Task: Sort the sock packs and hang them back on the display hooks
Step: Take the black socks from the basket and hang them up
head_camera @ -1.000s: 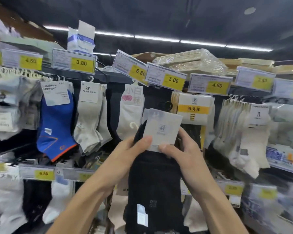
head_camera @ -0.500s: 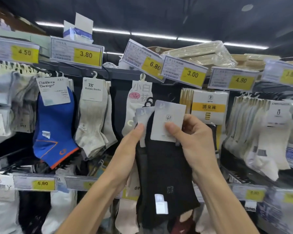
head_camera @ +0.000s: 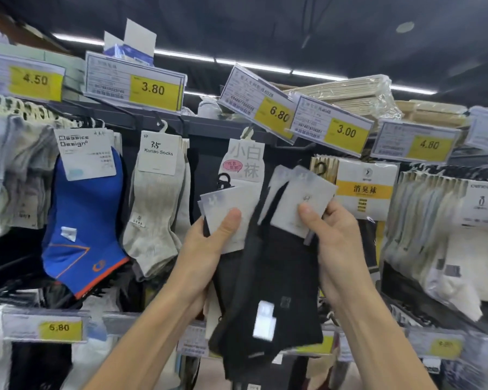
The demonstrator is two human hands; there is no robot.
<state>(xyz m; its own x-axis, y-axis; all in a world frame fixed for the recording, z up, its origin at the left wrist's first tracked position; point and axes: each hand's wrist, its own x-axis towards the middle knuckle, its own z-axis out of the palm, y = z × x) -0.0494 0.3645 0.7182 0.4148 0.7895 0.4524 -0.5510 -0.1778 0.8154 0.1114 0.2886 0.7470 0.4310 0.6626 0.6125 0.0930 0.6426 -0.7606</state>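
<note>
1. The left hand [head_camera: 206, 257] is at about 7 o'clock from the middle of the view. Its thumb presses flat on the front of a white header card and its fingers are tucked behind, pinching the left bundle [head_camera: 223, 204] of black sock packs. At least two cards fan out under the thumb.
2. The right hand [head_camera: 338, 249] is at about 4 o'clock from the middle. It pinches the right bundle [head_camera: 302, 187] the same way, thumb on the front card and fingers curled behind, with a second card showing at 10 o'clock of the first.
3. The black socks of both bundles hang toward 6 o'clock and overlap between the two wrists. A small white label [head_camera: 264, 319] sits low on the front sock.
4. A black hanger loop stands up at 12 o'clock of each bundle. I cannot tell whether either one touches a display hook.
5. Behind the left bundle, at its 12 o'clock, a white sock pack [head_camera: 245, 161] hangs from the dark rail [head_camera: 209, 128].
6. At 9 o'clock of the hands hang a pale grey pack marked Kunao Socks [head_camera: 155, 206] and, further out, a blue sock pack [head_camera: 82, 220] with orange trim.
7. At 3 o'clock of the right bundle hangs a pack with a yellow band [head_camera: 364, 190], and beyond it a row of cream sock packs [head_camera: 448, 235].
8. Along 12 o'clock run yellow price tags reading 4.50 [head_camera: 34, 80], 3.80 [head_camera: 152, 88], 6.80 [head_camera: 278, 114], 3.00 [head_camera: 345, 132] and 4.80 [head_camera: 428, 144].
</note>
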